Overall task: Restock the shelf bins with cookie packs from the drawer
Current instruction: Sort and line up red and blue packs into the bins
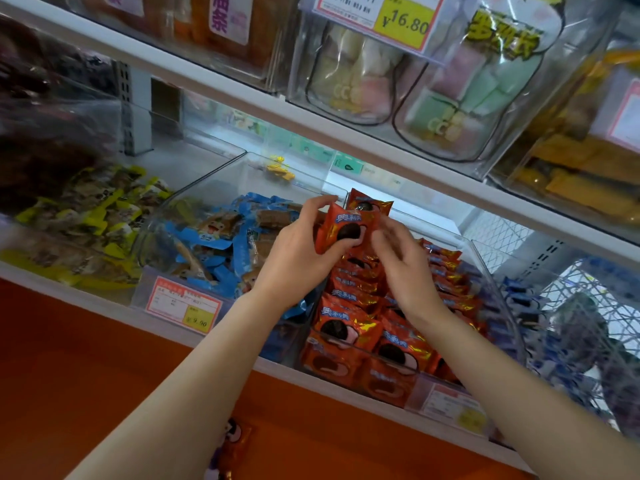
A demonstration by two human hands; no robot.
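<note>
Head view is showing the left hand [298, 252] gripping an orange cookie pack [346, 230], thumb and fingers curled round its left side. It is holding the pack up over the back of a clear bin [483, 261] that is sitting at the front edge of the shelf [86, 299], right of the middle. The right hand [407, 271] is hovering just beside the pack's right edge. Its fingers are blurred, so I cannot tell whether they are pinching the pack or hanging loose. A second pack [370, 202] is standing upright just behind the held one.

The restocking is looking well advanced for this bin: orange packs are already filling it in rows from the front wall almost to the back, and only a little room seems to be remaining at the rear. Whether more packs are waiting in the drawer is not showing.

On the held pack, a blue logo in white characters is reading 奥利奥, above a picture of a dark sandwich cookie. A price tag [183, 304] on the neighbouring bin of blue snack packs [221, 237] is reading 9.90. On the tier above, a yellow tag [403, 20] is reading ¥16.80, and a white label [227, 15] is showing 油条 in purple. The cookie bin's own tag is too blurred to read.
</note>
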